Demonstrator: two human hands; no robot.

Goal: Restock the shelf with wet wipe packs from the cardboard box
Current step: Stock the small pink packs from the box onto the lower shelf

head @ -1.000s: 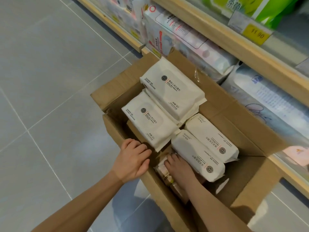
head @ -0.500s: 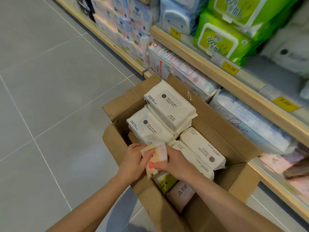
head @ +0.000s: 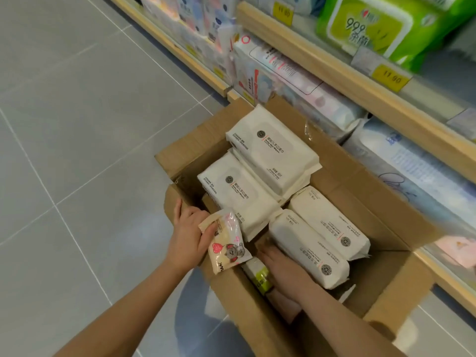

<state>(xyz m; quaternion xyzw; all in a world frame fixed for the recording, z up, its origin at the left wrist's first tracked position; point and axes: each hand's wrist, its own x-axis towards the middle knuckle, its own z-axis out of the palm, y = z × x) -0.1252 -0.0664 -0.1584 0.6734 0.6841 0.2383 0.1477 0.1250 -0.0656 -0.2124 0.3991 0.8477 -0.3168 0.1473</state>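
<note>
Grey tiled floor [head: 77, 124], cardboard box [head: 381, 202], wooden shelf [head: 334, 73]

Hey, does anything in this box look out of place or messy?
Mostly tidy. The top white pack lies askew, overlapping the one below. The small bear-print pack in the left hand and a green pack by the right hand differ from the white packs.

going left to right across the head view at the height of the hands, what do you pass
grey floor tiles → left hand → small bear-print pack held by that hand → right hand reaching into the box → two white wipe packs lying side by side → cardboard box wall
</note>
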